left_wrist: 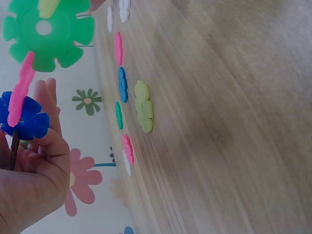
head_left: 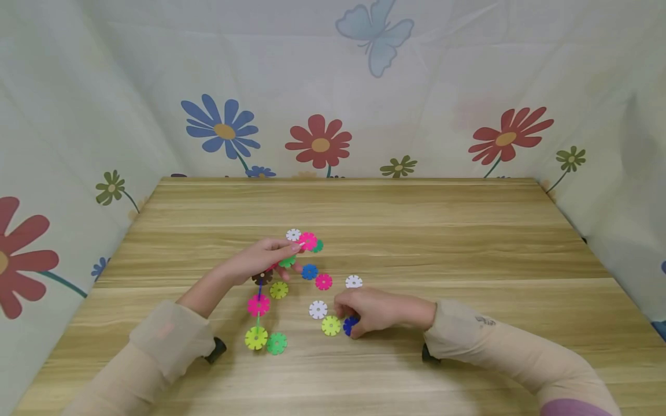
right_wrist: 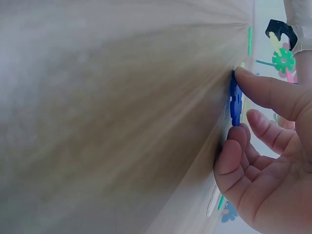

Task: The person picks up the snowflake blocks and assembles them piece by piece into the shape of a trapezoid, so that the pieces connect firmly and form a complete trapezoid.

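Note:
My left hand [head_left: 260, 257] holds up a chain of notched flower-shaped plastic discs that hangs toward the near side. In the head view the chain includes a brown disc [head_left: 262, 277], a pink disc [head_left: 258, 305] and a yellow disc [head_left: 256, 338]. The left wrist view shows its green disc [left_wrist: 29, 41], blue disc [left_wrist: 34, 122] and an edge-on pink disc [left_wrist: 22, 87]; the chain's gripped part is largely hidden by the fingers. Between the thumb and fingers of my right hand [head_left: 377, 310] is a dark blue disc [right_wrist: 236, 100], tilted up at the tabletop.
Loose discs lie on the wooden table [head_left: 442, 231]: a white disc [head_left: 318, 309] and yellow disc [head_left: 330, 326] beside my right hand, a blue disc [head_left: 309, 271] and pink disc [head_left: 324, 282] between the hands, and a green disc [head_left: 277, 344] nearer. A flowered curtain [head_left: 416, 115] stands behind.

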Tool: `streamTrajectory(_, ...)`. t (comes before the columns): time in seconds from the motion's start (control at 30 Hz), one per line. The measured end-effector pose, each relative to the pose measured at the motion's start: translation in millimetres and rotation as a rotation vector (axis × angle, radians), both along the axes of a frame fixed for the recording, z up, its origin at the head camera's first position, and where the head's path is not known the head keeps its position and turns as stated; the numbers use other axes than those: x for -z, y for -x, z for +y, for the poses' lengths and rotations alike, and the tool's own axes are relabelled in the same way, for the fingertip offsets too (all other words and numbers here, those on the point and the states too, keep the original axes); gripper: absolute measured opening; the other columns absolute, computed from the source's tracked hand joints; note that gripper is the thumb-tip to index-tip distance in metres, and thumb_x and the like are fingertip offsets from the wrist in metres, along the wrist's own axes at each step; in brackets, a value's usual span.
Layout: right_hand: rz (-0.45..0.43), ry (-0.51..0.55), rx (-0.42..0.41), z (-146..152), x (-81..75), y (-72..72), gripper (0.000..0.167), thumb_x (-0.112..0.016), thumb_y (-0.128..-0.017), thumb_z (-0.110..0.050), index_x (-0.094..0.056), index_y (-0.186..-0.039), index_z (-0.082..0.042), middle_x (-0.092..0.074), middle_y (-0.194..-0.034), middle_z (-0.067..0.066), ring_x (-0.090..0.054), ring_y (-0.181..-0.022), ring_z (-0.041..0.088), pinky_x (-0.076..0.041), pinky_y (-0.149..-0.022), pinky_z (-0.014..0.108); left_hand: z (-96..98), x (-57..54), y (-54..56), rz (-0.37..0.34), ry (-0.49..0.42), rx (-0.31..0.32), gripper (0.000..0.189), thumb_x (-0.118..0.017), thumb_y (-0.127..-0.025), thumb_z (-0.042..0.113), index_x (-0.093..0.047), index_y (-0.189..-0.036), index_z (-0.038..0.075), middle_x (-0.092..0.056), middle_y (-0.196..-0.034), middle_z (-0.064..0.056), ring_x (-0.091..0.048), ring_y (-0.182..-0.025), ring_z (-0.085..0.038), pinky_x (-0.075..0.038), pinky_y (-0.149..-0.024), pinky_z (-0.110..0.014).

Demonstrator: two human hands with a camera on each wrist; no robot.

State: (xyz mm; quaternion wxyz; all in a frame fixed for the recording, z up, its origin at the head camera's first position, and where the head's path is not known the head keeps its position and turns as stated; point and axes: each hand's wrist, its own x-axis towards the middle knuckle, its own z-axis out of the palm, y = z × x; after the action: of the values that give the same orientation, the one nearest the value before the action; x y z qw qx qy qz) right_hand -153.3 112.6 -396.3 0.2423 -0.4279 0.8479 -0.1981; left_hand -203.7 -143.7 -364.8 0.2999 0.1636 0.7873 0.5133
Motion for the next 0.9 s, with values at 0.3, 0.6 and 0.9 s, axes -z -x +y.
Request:
streamTrajectory(0.3,0.113,0.043,0.016,3.6,2.2,1.9,0.019,-0.072,-0.069,-0.011,-0.056,-0.079,-0.01,-0.049,-0.072,-0.001,-0.039,-0.067,0.006,-0.034,-0.059,0.015,1.2,3.6,1.1,0.013,-0.027,-0.037,0.054,-0.039,-0.091,0.044,-0.048,-0.121,-0.001,-0.06,-0.106,-0.023,-0.059,-0.084,-0.038,-0.047,-0.082,-0.041)
streamTrajectory(0.6,0.099,0.023,0.037,5.1,2.7,4.0,0.023,-0.073,-0.069,-0.016,-0.059,-0.086,-0.011,-0.049,-0.077,-0.002,-0.042,-0.069,0.006,-0.035,-0.06,0.015,4.0,1.5,0.6,0.028,-0.07,-0.054,0.055,-0.038,-0.093,0.042,-0.045,-0.122,-0.004,-0.063,-0.098,-0.014,-0.061,-0.082,-0.03,-0.047,-0.083,-0.039)
streamTrajectory(0.9,0.002,0.055,0.08,7.7,1.6,7.7,0.024,-0.07,-0.072,-0.008,-0.047,-0.078,-0.013,-0.046,-0.069,-0.006,-0.041,-0.064,0.005,-0.035,-0.056,0.016,7.6,-0.9,-0.4,0.029,-0.071,-0.08,0.057,-0.037,-0.093,0.043,-0.042,-0.127,-0.002,-0.065,-0.099,-0.014,-0.06,-0.096,-0.032,-0.045,-0.088,-0.04)
